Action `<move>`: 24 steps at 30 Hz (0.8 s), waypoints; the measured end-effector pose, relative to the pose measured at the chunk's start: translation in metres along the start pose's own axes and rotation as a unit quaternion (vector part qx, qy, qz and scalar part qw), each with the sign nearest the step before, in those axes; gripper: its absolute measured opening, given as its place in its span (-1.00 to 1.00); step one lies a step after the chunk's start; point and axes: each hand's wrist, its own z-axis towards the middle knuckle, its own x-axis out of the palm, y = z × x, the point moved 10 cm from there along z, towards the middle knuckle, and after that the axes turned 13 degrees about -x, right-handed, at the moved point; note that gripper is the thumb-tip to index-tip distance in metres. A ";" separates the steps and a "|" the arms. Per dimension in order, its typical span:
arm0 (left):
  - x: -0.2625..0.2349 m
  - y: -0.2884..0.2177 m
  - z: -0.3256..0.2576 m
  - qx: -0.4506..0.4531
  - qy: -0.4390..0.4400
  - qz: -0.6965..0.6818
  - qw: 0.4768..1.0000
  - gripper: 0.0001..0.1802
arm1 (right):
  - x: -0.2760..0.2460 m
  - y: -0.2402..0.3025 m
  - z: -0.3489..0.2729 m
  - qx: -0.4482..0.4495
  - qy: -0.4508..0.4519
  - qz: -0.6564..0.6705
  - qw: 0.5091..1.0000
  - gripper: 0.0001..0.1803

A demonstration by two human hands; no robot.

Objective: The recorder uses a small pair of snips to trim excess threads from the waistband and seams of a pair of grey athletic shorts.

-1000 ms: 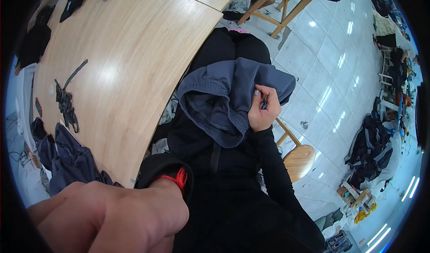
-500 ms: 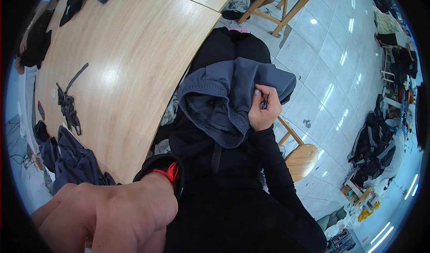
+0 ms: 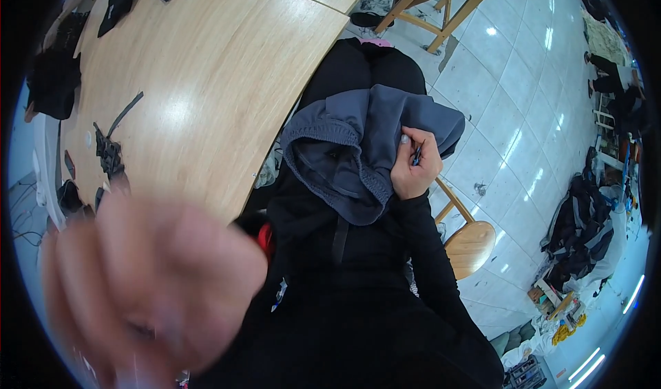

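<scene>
Across my lap lies a dark grey garment (image 3: 430,117) with a gathered elastic opening (image 3: 323,131) facing the left. My right hand (image 3: 416,169) rests on its right part, fingers closed round a small dark tool (image 3: 417,155); only a bit of the tool shows, so its kind is unclear. My left hand (image 3: 158,272) is raised close to the camera at the lower left, away from the garment. Motion smears its fingers, which look bent; whether it holds anything cannot be made out. A red band (image 3: 264,238) circles the left wrist.
A wooden table (image 3: 206,79) runs along my left, with black straps (image 3: 109,151) on it and dark cloth (image 3: 124,3) at its far end. To my right are a round wooden stool (image 3: 471,248) and tiled floor (image 3: 509,93). Dark clothes (image 3: 582,213) lie heaped farther right.
My left hand has risen and shifted, and now blurs over the dark cloth at the table's near left. My right hand and the garment keep their places; the whole view has shifted slightly.
</scene>
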 end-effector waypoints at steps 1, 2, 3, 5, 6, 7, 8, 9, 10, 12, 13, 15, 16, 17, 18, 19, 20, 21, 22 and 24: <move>-0.021 0.029 0.001 -0.018 -0.010 0.104 0.994 -0.83 | -0.007 -0.002 -0.002 0.002 -0.005 -0.015 1.000 -0.83; -0.035 0.055 0.005 -0.031 -0.018 0.226 0.974 -0.74 | -0.008 0.000 -0.003 0.006 -0.005 -0.009 1.000 -0.83; -0.046 0.081 0.006 -0.043 -0.028 0.338 0.940 -0.64 | -0.008 -0.005 -0.004 0.021 0.008 -0.005 1.000 -0.81; -0.064 0.142 0.000 -0.184 0.004 0.464 0.866 -0.57 | -0.008 -0.003 -0.002 0.030 0.027 0.001 0.999 -0.79; -0.072 0.148 -0.011 -0.194 0.026 0.559 0.806 -0.58 | -0.025 0.004 -0.002 0.053 -0.027 0.021 0.998 -0.78; -0.070 0.149 -0.020 -0.199 0.035 0.632 0.748 -0.57 | -0.040 0.009 -0.010 0.078 -0.081 0.040 0.993 -0.76; -0.074 0.145 -0.031 -0.201 0.038 0.632 0.747 -0.57 | -0.056 0.022 -0.016 0.031 -0.103 0.003 0.994 -0.77; -0.087 0.145 -0.047 -0.255 0.045 0.641 0.723 -0.59 | -0.063 0.038 -0.026 0.015 -0.059 -0.014 0.998 -0.78; -0.101 0.148 -0.064 -0.306 0.051 0.650 0.694 -0.60 | -0.066 0.054 -0.034 -0.002 -0.015 -0.027 1.000 -0.79; -0.109 0.152 -0.074 -0.256 0.064 0.706 0.657 -0.62 | -0.058 0.079 -0.042 0.013 0.076 -0.016 0.997 -0.76; -0.107 0.155 -0.076 -0.200 0.078 0.757 0.617 -0.65 | -0.040 0.083 -0.046 0.027 0.162 -0.003 0.986 -0.72; -0.122 0.161 -0.082 -0.222 0.039 0.752 0.619 -0.65 | -0.027 0.069 -0.059 0.047 0.165 -0.017 0.985 -0.71; -0.131 0.159 -0.082 -0.242 -0.002 0.747 0.619 -0.65 | -0.021 0.059 -0.063 0.067 0.168 -0.028 0.983 -0.70; -0.130 0.160 -0.082 -0.241 -0.001 0.747 0.619 -0.65 | -0.030 0.052 -0.057 0.058 0.150 -0.054 0.986 -0.72; -0.132 0.161 -0.080 -0.270 -0.027 0.733 0.624 -0.68 | -0.039 0.046 -0.050 0.041 0.129 -0.078 0.988 -0.72; -0.134 0.160 -0.079 -0.297 -0.054 0.720 0.624 -0.70 | -0.046 0.040 -0.039 0.029 0.104 -0.089 0.990 -0.73; -0.131 0.162 -0.080 -0.294 -0.055 0.724 0.622 -0.70 | -0.051 0.037 -0.029 0.017 0.079 -0.101 0.992 -0.74; -0.139 0.173 -0.085 -0.357 -0.120 0.596 0.710 -0.75 | -0.054 0.041 -0.017 0.016 0.074 -0.108 0.991 -0.74; -0.147 0.185 -0.095 -0.408 -0.184 0.453 0.771 -0.79 | -0.066 0.034 -0.007 0.081 0.025 -0.112 0.990 -0.76; -0.146 0.202 -0.107 -0.441 -0.223 0.294 0.818 -0.81 | -0.087 0.034 0.016 0.127 -0.061 -0.121 0.983 -0.83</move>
